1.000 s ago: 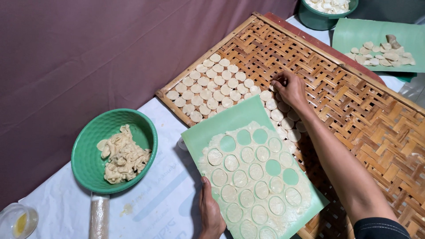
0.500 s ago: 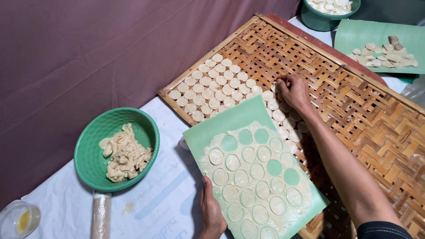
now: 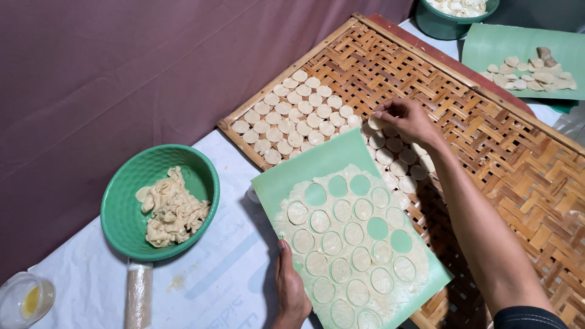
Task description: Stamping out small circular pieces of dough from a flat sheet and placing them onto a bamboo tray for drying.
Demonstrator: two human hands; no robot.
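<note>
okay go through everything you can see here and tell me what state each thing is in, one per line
Right hand: pinching a dough round over the woven tray.
Left hand: gripping the green board's edge.
Green board: dough sheet cut into circles, five holes emptied.
Woven tray: partly filled with rows of rounds.
Green bowl: holding dough scraps.
Rolling pin: lying idle.

L hand (image 3: pixel 291 291) low, fingers flat; R hand (image 3: pixel 407 120) outstretched, fingertips pinched.

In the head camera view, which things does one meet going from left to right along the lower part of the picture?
Small clear cup → rolling pin → green bowl of dough scraps → left hand → green board with the cut dough sheet → right forearm.
</note>
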